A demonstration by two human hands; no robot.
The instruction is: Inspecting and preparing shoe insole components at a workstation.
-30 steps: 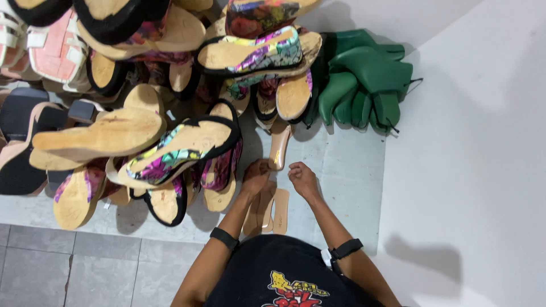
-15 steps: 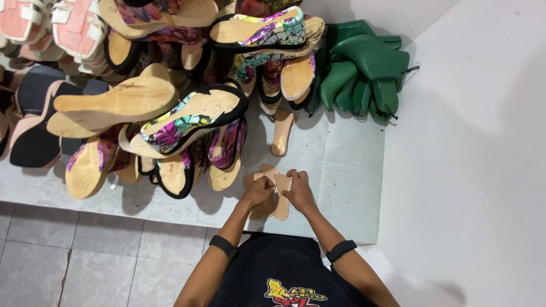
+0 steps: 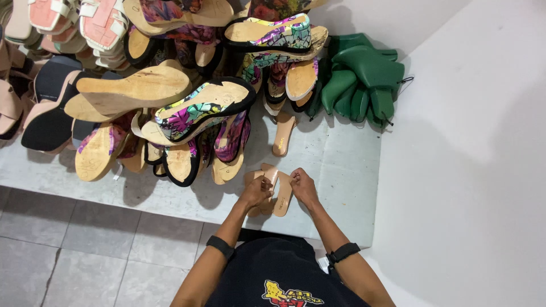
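Both my hands meet over a pair of tan flat insoles (image 3: 278,193) lying on the pale bench (image 3: 341,165). My left hand (image 3: 257,192) grips the left edge of the insoles. My right hand (image 3: 303,186) pinches their right edge near the top. A third tan insole (image 3: 282,134) lies alone on the bench a little farther back. Each wrist wears a black band.
A heap of wedge sandals with floral linings (image 3: 193,113) and plain cork soles (image 3: 133,94) fills the bench's left and back. Green plastic shoe lasts (image 3: 361,79) lean in the back right corner against a white wall (image 3: 472,142). Grey floor tiles (image 3: 85,250) lie below.
My hands have drawn together onto the insoles and pulled them toward the bench's front edge. The camera has tilted down, so the shoe heap sits lower in view.
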